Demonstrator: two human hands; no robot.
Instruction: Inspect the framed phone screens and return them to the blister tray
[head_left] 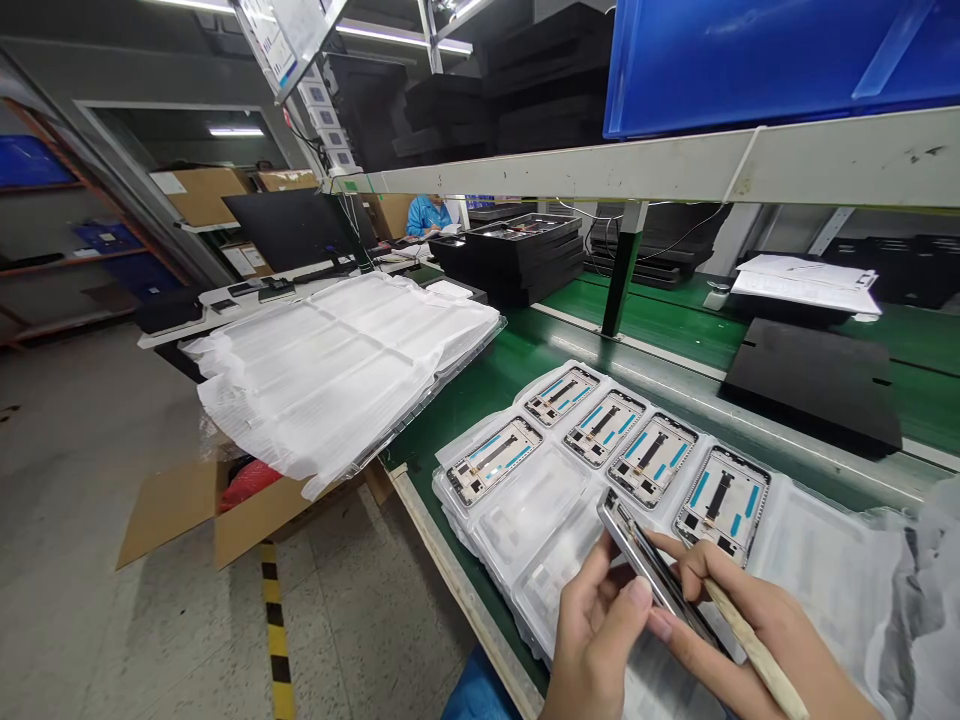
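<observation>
My left hand [600,630] grips a phone frame [651,560] by its near edge, thumb on the silver side. The frame is tilted, so its narrow side shows and its face is mostly hidden. My right hand [739,610] has its fingers on the frame's right part. A flat beige stick [754,650] is tucked between that hand's fingers. Below lies a clear plastic tray [480,535] with several phone frames like this one [495,460], carrying blue strips and dark cables. White film covers some compartments.
A stack of trays under white sheets [337,340] overhangs the green bench at left. Black trays [517,260] and a black board [814,385] stand behind. A shelf beam [675,160] with a blue bin [780,65] crosses above. An open carton [176,510] sits on the floor.
</observation>
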